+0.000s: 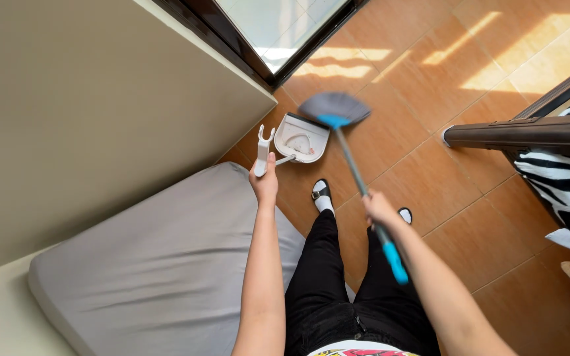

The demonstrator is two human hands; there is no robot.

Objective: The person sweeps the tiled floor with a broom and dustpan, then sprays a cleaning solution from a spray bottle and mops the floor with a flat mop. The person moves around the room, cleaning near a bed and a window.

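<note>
Below, a grey mattress (153, 264) lay beside the tiled floor (430, 86). A broom (354, 165) was gripped by the right hand (379, 209), its bristles touching a white dustpan (301, 138), whose handle was held in the left hand (265, 181).

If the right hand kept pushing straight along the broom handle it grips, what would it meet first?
The right hand points along the broom handle toward the grey brush head. Past that, the white dustpan on the tiled floor looks like the first thing in line, though depth is hard to judge.
</note>
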